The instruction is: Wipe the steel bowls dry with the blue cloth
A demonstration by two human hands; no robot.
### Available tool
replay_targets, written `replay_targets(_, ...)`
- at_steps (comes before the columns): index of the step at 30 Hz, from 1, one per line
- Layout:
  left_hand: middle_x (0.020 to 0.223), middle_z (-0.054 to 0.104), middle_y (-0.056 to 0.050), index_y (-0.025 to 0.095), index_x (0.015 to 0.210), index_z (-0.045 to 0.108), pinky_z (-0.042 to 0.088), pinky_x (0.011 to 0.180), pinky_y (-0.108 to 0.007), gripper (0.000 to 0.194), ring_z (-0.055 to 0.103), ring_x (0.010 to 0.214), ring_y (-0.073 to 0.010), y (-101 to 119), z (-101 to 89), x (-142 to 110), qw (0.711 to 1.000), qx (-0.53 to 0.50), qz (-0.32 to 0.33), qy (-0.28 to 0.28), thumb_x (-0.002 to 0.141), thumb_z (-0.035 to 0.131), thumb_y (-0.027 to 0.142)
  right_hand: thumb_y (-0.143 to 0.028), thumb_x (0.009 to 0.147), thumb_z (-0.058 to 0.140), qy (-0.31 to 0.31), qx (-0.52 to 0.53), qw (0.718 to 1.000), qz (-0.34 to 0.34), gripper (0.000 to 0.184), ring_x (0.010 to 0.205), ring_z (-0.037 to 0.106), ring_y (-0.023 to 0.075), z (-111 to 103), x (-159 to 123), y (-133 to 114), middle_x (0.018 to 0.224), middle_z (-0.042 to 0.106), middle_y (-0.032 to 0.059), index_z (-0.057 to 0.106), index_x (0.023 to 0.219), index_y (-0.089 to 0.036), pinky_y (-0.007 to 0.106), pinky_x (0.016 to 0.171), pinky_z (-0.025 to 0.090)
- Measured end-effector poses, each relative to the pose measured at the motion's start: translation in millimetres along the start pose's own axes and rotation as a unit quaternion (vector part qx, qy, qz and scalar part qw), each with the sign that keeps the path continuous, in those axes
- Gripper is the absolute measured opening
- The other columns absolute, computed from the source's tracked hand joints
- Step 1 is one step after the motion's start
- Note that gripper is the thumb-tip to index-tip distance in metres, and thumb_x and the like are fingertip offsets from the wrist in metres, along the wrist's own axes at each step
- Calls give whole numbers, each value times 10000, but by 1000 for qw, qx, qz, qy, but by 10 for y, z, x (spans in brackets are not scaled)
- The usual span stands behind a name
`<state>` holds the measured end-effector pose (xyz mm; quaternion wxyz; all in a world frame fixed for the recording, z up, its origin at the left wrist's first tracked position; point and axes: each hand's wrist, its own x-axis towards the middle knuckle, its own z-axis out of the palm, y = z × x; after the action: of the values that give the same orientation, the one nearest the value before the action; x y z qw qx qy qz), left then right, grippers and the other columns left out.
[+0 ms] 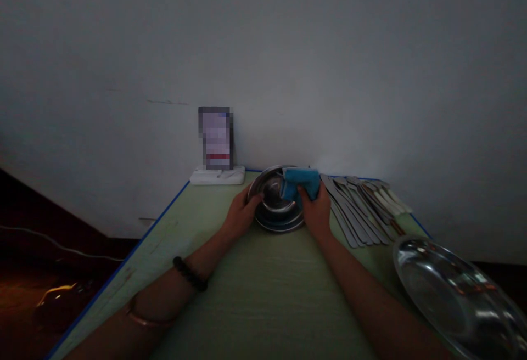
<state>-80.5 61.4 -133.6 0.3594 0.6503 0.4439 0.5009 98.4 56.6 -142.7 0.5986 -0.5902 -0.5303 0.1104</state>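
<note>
A round steel bowl (274, 191) is held tilted near the far edge of the green table. My left hand (242, 210) grips its left rim, thumb on the inside and fingers hidden behind. My right hand (316, 206) closes on a folded blue cloth (302, 180), which lies over the bowl's right rim. Beneath this bowl shows the rim of another steel bowl (280, 229), apparently resting on the table. Just right of my right hand lie several long metal utensils (354, 217) in a row; their exact kind is too dim to tell.
A blurred-out phone-like screen (217, 138) stands on a white base (217, 176) at the back left, by the wall. A large shiny steel basin (457, 294) takes up the near right corner. White-handled utensils (387, 198) lie at the back right. The table (255, 299) has blue edging.
</note>
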Motion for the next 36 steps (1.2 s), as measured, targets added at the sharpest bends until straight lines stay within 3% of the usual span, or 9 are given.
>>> replay_targets(5, 917, 694, -72, 143, 999, 636, 486, 802, -448, 347, 630, 880, -276, -3, 15, -41, 999, -9, -16, -30, 793, 517, 396, -454, 714, 584, -14, -36, 999, -30, 388, 699, 529, 182, -27, 38, -66, 822, 612, 52, 546, 960, -157, 301, 662, 398)
replay_targets(10, 1261, 547, -74, 204, 1246, 476, 374, 1001, -430, 424, 497, 1162, -234, -15, 43, -86, 994, -8, 106, -38, 847, 465, 345, -506, 626, 642, -8, -23, 1000, 17, 395, 650, 548, 192, -89, 163, -161, 716, 629, 47, 611, 803, -153, 302, 615, 404)
replay_targets(13, 1323, 489, -78, 211, 1301, 409, 320, 1047, -432, 468, 435, 1226, -225, 2, 58, -97, 992, -20, 122, -17, 853, 459, 336, -502, 630, 632, -19, 17, 998, 59, 372, 625, 566, 193, -60, 144, -185, 667, 643, 43, 646, 741, -147, 302, 593, 415)
replay_targets(16, 1340, 469, -81, 205, 1306, 395, 285, 1070, -420, 488, 399, 1254, -224, 23, 79, -97, 993, -33, 106, 42, 846, 471, 346, -504, 674, 588, -38, 69, 989, 128, 379, 645, 599, 202, 46, 16, -177, 654, 659, 45, 665, 755, -142, 297, 577, 434)
replay_targets(18, 1338, 471, -82, 197, 1304, 391, 273, 1074, -398, 503, 397, 1254, -222, 40, 89, -93, 994, -40, 85, 47, 836, 491, 353, -472, 682, 586, -49, 92, 982, 158, 368, 677, 621, 206, 109, -60, -160, 707, 681, 54, 669, 808, -137, 298, 586, 455)
replay_targets(22, 1273, 531, -78, 172, 1268, 418, 298, 1051, -402, 506, 436, 1216, -235, 70, 69, -75, 994, -105, 0, 6, 820, 499, 392, -339, 632, 638, -61, 87, 985, 137, 311, 734, 619, 211, 60, -1, -136, 810, 690, 56, 658, 877, -149, 328, 661, 466)
replay_targets(27, 1246, 561, -88, 157, 1240, 475, 331, 1021, -417, 515, 484, 1169, -270, 97, 37, -63, 985, -148, -68, -47, 798, 519, 417, -233, 512, 709, -96, 67, 989, 89, 269, 697, 581, 213, -131, 232, -133, 713, 664, 28, 655, 767, -165, 355, 698, 439)
replay_targets(33, 1305, 513, -80, 152, 1261, 464, 266, 1068, -359, 529, 407, 1249, -225, 159, 90, -99, 993, -76, -74, 51, 860, 367, 484, -376, 706, 555, -110, 117, 981, 111, 310, 716, 622, 195, 78, 54, -90, 835, 690, 54, 650, 906, -159, 328, 637, 476)
replay_targets(36, 1327, 490, -74, 158, 1275, 443, 258, 1071, -349, 522, 392, 1260, -214, 161, 87, -102, 995, -65, -51, 62, 858, 384, 466, -362, 705, 556, -115, 124, 978, 120, 305, 711, 629, 194, 99, 41, -92, 834, 691, 55, 653, 906, -155, 321, 622, 483)
